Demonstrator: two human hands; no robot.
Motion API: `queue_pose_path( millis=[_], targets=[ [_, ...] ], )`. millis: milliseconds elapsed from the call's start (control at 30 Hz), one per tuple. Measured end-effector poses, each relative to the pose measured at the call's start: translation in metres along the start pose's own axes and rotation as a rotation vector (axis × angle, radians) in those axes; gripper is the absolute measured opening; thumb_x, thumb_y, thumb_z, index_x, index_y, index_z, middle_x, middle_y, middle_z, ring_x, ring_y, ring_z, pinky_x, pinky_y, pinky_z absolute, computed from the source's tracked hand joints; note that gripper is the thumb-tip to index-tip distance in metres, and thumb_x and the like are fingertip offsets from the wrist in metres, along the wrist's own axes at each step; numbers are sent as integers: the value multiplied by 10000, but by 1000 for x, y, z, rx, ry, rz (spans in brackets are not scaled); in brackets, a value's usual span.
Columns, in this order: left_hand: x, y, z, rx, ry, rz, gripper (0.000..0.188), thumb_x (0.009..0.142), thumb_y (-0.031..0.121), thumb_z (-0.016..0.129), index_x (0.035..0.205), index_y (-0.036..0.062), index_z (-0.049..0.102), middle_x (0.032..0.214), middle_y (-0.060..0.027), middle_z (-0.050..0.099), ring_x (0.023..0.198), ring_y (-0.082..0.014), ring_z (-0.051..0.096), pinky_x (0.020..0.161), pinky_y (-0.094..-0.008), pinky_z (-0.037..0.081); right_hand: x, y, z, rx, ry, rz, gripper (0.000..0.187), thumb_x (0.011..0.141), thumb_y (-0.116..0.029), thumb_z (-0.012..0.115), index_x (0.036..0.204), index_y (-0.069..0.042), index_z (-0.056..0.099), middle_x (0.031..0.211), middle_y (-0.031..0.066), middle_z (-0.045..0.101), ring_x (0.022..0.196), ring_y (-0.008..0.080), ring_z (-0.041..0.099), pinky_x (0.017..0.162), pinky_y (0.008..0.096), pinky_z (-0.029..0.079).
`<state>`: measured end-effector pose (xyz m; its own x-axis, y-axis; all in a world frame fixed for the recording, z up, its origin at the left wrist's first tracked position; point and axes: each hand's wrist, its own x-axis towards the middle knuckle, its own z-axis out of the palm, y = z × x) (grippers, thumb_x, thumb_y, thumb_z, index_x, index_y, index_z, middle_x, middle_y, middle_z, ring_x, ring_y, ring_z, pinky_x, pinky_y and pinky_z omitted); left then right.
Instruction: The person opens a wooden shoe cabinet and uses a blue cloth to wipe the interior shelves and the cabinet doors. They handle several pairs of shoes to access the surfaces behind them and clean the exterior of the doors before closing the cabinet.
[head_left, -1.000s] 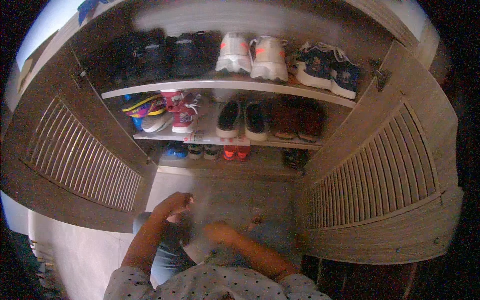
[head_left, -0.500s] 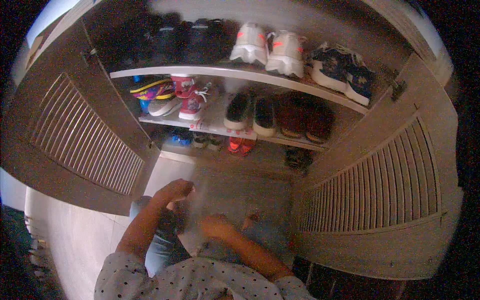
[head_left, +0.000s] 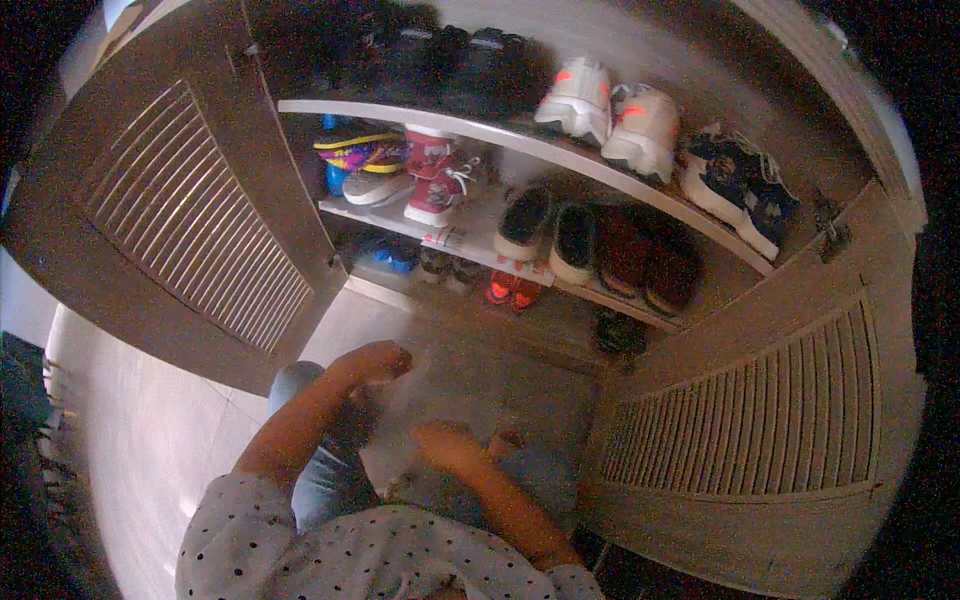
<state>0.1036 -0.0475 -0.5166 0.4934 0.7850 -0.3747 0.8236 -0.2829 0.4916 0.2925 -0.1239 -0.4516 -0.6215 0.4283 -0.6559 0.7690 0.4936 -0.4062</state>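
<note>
My left hand (head_left: 380, 362) is held over the floor in front of an open shoe cabinet, its fingers curled closed. What they hold, if anything, is hidden. Nearer my body and to the right, my right hand (head_left: 445, 445) is smeared by motion, so its fingers cannot be read. Both hands are apart from the shelves. The nearest shoes on the cabinet's bottom level are a red-orange pair (head_left: 514, 289) and a blue pair (head_left: 394, 257). My knee in light blue jeans (head_left: 325, 470) is beneath my left forearm.
Louvred doors stand open at the left (head_left: 200, 220) and right (head_left: 750, 400). On the upper shelf (head_left: 420, 115) are black shoes, white sneakers (head_left: 610, 115) and dark patterned shoes (head_left: 735, 185). The middle shelf (head_left: 375, 222) holds maroon high-tops (head_left: 435, 175), black slip-ons (head_left: 548, 232) and brown shoes (head_left: 648, 258).
The view has shifted, so the cabinet and shoes appear farther right. Both hands remain low in front of the cabinet, in nearly the same pose.
</note>
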Motion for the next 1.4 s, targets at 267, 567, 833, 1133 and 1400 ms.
queue_pose_path(
  millis=[267, 567, 833, 1133, 1400],
  targets=[
    [10, -7, 9, -11, -56, -11, 186, 768, 170, 452, 811, 14, 543, 781, -195, 563, 703, -376, 537, 615, -452, 411, 16, 13, 22, -5, 74, 2, 312, 772, -178, 475, 1049, -37, 508, 1034, 171, 558, 941, 337, 547, 786, 465, 428],
    [-6, 14, -9, -33, -43, -14, 180, 784, 187, 454, 824, 32, 535, 761, -182, 569, 705, -343, 565, 607, -436, 435, 18, 11, 32, -116, 100, -100, 365, 797, -213, 466, 1114, -34, 475, 1065, 185, 537, 977, 350, 515, 844, 444, 398],
    [40, -67, 71, -98, 125, 343, 193, 765, 183, 492, 869, 34, 558, 876, -158, 592, 764, -323, 568, 648, -420, 441, 39, 20, 42, 15, 261, -173, 319, 826, -248, 471, 1055, -31, 520, 1005, 205, 556, 899, 353, 545, 786, 422, 427],
    [-5, -4, 37, -14, -84, 199, 281, 795, 238, 477, 1005, 58, 525, 997, -141, 561, 912, -292, 537, 760, -403, 429, -91, -68, -187, 207, 1351, -301, 77, 765, -74, 561, 797, -7, 580, 746, 72, 595, 705, 158, 561, 656, 269, 449],
    [-7, -8, 53, -3, -156, 302, 357, 806, 291, 482, 1098, 87, 491, 1108, -136, 518, 1012, -291, 498, 830, -405, 410, -102, -159, -463, -880, 1943, -636, 267, 745, -235, 596, 928, -41, 576, 871, 127, 578, 830, 253, 566, 743, 332, 444]
  ],
)
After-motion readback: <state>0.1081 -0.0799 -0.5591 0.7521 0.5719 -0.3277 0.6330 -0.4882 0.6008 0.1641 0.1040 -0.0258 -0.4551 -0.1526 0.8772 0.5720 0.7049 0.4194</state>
